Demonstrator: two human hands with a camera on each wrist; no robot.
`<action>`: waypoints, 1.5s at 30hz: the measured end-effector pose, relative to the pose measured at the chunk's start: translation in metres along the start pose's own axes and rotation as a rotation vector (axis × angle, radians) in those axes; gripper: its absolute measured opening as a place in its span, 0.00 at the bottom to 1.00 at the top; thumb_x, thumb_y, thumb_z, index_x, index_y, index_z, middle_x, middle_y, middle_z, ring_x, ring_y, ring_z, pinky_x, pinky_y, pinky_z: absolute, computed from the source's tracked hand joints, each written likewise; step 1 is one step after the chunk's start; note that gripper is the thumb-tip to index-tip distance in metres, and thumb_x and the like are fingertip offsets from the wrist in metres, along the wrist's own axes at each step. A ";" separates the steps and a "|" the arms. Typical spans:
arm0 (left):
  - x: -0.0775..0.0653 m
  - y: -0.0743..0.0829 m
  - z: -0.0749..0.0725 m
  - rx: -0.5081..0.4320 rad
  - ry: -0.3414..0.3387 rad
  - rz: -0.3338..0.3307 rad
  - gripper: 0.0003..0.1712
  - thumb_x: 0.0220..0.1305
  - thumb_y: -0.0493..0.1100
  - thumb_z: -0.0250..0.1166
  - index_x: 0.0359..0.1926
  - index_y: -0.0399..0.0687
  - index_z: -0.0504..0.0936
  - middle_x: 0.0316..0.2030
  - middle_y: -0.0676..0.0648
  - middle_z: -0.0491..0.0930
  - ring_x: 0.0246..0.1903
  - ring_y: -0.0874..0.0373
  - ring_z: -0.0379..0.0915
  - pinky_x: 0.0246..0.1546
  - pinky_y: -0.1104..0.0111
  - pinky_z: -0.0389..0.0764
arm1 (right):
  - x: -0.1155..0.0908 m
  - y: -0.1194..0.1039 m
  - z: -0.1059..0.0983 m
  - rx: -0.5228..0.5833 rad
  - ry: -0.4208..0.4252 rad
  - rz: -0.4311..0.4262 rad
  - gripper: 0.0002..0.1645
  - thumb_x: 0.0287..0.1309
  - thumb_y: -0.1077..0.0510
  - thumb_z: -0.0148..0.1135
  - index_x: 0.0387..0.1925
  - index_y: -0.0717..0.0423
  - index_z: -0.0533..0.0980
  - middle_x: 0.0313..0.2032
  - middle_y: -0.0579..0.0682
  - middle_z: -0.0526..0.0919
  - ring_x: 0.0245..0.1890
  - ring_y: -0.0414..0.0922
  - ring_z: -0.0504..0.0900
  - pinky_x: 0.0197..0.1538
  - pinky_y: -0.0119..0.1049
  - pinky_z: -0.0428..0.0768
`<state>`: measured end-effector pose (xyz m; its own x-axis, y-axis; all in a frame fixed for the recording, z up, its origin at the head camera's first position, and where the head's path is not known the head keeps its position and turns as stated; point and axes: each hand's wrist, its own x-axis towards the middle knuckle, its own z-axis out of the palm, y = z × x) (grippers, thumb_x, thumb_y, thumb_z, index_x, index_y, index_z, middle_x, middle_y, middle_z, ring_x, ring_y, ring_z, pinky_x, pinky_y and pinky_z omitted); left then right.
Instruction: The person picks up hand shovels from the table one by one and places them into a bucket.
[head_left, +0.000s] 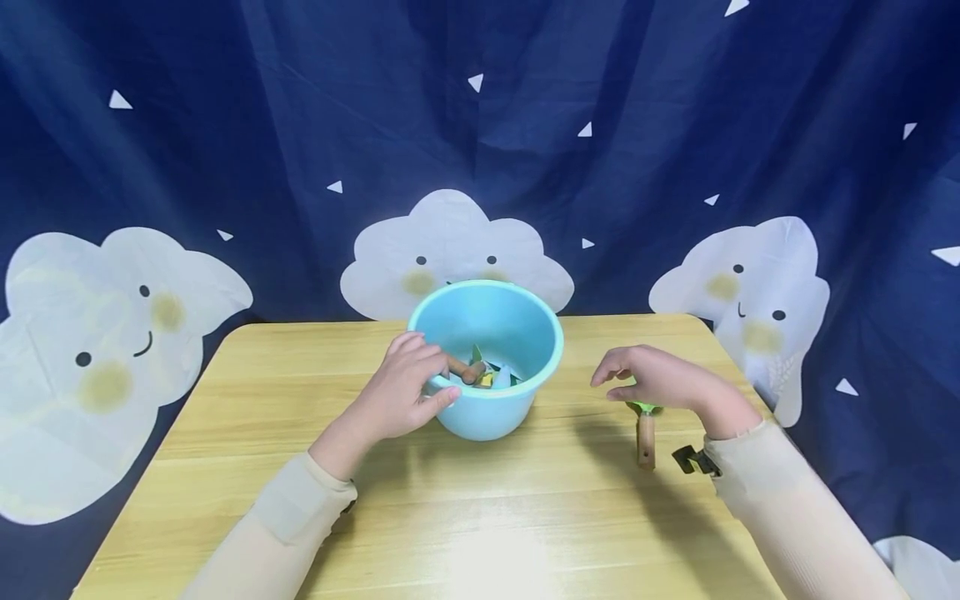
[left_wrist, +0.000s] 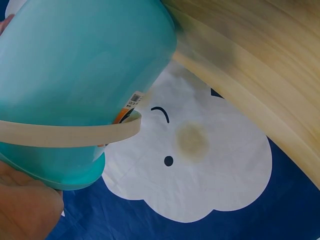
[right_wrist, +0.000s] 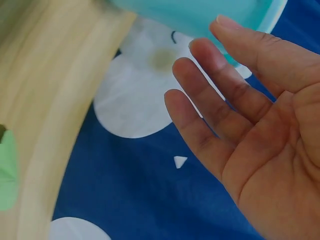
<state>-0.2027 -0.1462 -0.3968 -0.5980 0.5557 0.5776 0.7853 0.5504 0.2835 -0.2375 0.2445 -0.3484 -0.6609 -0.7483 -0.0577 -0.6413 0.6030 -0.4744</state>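
A light blue bucket (head_left: 487, 417) stands on the table, with several small items inside, among them a brown wooden handle (head_left: 474, 372). My left hand (head_left: 405, 385) grips the bucket's near-left rim, thumb on the outer wall and fingers over the edge. In the left wrist view, a pale band (left_wrist: 60, 135) crosses the bucket's side by a label (left_wrist: 131, 104). To the right of the bucket, my right hand (head_left: 663, 379) hovers with relaxed fingers and an empty palm. Below it lies a tool with a wooden handle (head_left: 646, 442); its green upper part is mostly hidden by that hand.
The wooden table (head_left: 285, 392) ends at a back edge just behind the bucket. A dark blue curtain (head_left: 420, 100) printed with white clouds hangs close behind it. A black clip (head_left: 696, 461) sits at the right sleeve's cuff.
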 end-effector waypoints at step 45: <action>0.000 -0.001 0.002 0.010 -0.005 -0.018 0.31 0.72 0.71 0.44 0.32 0.51 0.76 0.41 0.51 0.84 0.46 0.53 0.73 0.67 0.46 0.54 | -0.055 0.062 0.069 0.192 -0.083 -0.014 0.30 0.39 0.85 0.52 0.41 0.61 0.83 0.40 0.53 0.84 0.33 0.46 0.83 0.38 0.36 0.83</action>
<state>-0.2038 -0.1454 -0.3985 -0.6129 0.5485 0.5688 0.7727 0.5666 0.2862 -0.2140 0.3040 -0.4348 -0.6126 -0.7815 -0.1184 -0.5589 0.5342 -0.6342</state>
